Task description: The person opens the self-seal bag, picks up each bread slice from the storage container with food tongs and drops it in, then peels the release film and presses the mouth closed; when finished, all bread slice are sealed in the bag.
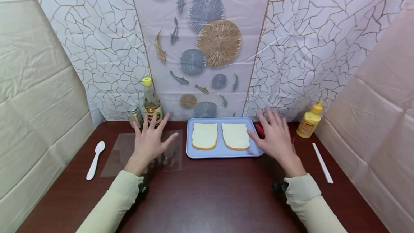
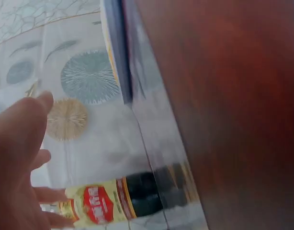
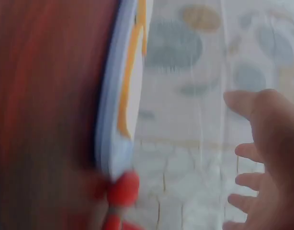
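Note:
Two white bread slices lie side by side on a light blue tray at the table's middle. My left hand hovers with spread fingers over a clear plastic sheet, left of the tray, holding nothing. My right hand is spread open just past the tray's right edge, above a red object that it mostly hides. In the left wrist view the left hand shows near a dark sauce bottle. The right wrist view is blurred; the right hand is open beside the tray edge.
A dark sauce bottle with a yellow cap and a small shaker stand at the back left. A white spoon lies far left. A yellow squeeze bottle stands at the back right, with a white stick nearer.

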Tool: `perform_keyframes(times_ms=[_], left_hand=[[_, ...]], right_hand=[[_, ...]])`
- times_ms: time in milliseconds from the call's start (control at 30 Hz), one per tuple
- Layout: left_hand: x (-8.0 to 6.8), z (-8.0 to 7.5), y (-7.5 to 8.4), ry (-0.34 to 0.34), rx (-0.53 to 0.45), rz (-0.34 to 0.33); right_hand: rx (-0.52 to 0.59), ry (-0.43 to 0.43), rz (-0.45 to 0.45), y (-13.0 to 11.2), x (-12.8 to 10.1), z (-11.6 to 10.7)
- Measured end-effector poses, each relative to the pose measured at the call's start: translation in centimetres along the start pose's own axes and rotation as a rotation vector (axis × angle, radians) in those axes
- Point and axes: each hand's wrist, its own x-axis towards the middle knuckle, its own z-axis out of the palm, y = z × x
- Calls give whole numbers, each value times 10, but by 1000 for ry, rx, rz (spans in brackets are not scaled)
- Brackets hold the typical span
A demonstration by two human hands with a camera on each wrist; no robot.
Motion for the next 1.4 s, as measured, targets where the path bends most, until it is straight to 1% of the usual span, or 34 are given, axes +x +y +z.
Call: perform_keyframes(times_ms=[67, 133, 267, 367, 467, 600, 667, 767, 867, 933, 1000, 1100, 1300, 1400], left_hand=[[-6, -5, -11, -15, 15, 25], [-11, -11, -22, -25, 22, 47], [-19, -20, -37, -10, 28, 96], [-23, -19, -40, -9, 3, 138], [-23, -13, -36, -69, -56, 178], [-20, -5, -28, -205, -153, 205], [-18, -3, -26, -264, -190, 212], [-17, 0, -26, -341, -219, 220], [-18, 2, -29, -408, -230, 205], [-19, 5, -32, -433, -233, 187], [-20, 6, -35, -432, -230, 169], [-22, 8, -37, -400, -240, 146], [-24, 8, -39, -282, -266, 123], [-25, 7, -39, -215, -270, 119]], right_hand=[[43, 24, -70, -16, 1, 9], [81, 14, -121, -34, 1, 20], [171, -74, -204, -74, 3, 39], [265, -177, -277, -108, 4, 53], [354, -291, -346, -142, 5, 65], [405, -430, -403, -180, 7, 77], [401, -497, -408, -195, 8, 82], [338, -588, -389, -212, 9, 86], [249, -655, -367, -221, 8, 90], [199, -683, -367, -223, 6, 92], [167, -687, -382, -224, 6, 94], [155, -682, -400, -224, 5, 95], [166, -679, -392, -224, 5, 94], [193, -680, -381, -223, 4, 94]])
